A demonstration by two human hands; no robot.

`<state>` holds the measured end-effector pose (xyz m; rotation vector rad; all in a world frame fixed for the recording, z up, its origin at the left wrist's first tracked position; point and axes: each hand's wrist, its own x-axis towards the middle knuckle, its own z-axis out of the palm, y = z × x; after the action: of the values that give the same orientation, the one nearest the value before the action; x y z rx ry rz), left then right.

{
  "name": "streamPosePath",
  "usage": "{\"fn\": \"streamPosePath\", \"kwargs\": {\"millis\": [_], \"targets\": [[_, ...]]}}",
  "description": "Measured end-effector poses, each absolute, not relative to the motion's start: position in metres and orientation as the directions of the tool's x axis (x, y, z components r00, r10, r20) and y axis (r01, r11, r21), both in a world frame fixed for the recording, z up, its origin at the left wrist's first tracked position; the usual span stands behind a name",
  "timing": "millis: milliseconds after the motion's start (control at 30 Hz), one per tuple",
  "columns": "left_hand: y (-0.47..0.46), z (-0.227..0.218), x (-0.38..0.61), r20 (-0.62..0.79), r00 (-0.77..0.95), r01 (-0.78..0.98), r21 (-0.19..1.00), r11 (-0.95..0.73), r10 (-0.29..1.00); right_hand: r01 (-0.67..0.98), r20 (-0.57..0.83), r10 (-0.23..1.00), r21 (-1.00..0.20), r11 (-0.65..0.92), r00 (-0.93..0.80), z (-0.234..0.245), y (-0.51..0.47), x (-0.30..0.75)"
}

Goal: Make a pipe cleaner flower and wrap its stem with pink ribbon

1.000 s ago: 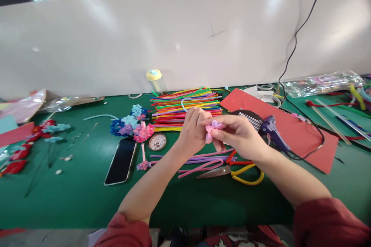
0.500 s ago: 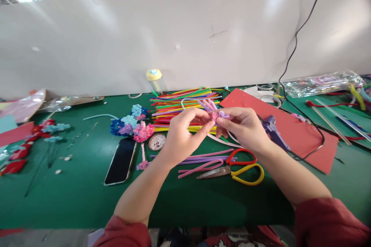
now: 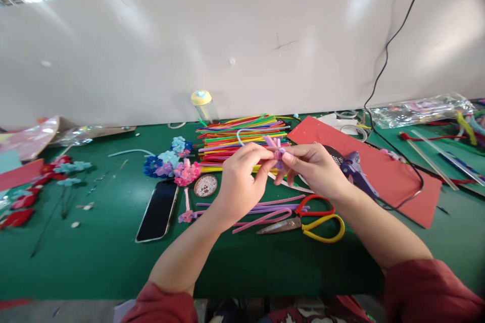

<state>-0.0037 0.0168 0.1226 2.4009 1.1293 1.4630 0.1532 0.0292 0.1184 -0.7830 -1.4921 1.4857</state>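
A small purple and pink pipe-cleaner flower (image 3: 279, 153) is pinched between both hands above the table. My left hand (image 3: 244, 176) has thumb and forefinger closed on its left side. My right hand (image 3: 316, 166) grips it from the right, thumb in front; fingers cover much of the flower. Several lilac stem ends stick up over the fingertips. Behind the hands lies a wide pile of coloured pipe cleaners (image 3: 242, 133). Below them rest pink and purple pipe cleaners (image 3: 261, 218) and scissors (image 3: 299, 224) with red and yellow handles.
Left of my hands are finished blue and pink flowers (image 3: 188, 171), a phone (image 3: 158, 211) and a round dish of beads (image 3: 205, 185). A purple glue gun (image 3: 356, 171) lies on red card (image 3: 409, 186). A yellow-lidded jar (image 3: 204, 106) stands near the white partition (image 3: 151, 50).
The flower has been turned between my fingers; its pink part, visible before, is now mostly hidden and the purple part faces me. Both hands stay in nearly the same place.
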Motion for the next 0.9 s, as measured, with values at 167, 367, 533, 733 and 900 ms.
{"fn": "streamPosePath", "kwargs": {"millis": [167,367,533,733,900], "targets": [[0.0154,0.1213,-0.0038,0.751,0.281,0.606,0.344,-0.717,0.598,-0.056,0.113,0.9,-0.994,0.099,-0.42,0.1184,0.0296,0.1504],[0.0128,0.1182,-0.0009,0.759,0.227,0.656,0.343,-0.672,0.61,-0.049,0.144,0.92,-0.99,0.135,-0.364,0.1167,0.0297,0.1481],[0.015,0.1166,0.0004,0.776,0.25,0.666,0.296,-0.685,0.579,-0.018,0.114,0.937,-0.993,0.115,-0.331,0.1172,0.0282,0.1451],[0.016,0.1174,0.0001,0.758,0.259,0.636,0.333,-0.696,0.599,0.002,0.101,0.946,-0.994,0.107,-0.308,0.1166,0.0292,0.1461],[0.0204,0.1209,-0.0067,0.793,0.298,0.649,0.24,-0.722,0.531,0.0,0.149,0.952,-0.988,0.155,-0.267,0.1189,0.0301,0.1506]]}}
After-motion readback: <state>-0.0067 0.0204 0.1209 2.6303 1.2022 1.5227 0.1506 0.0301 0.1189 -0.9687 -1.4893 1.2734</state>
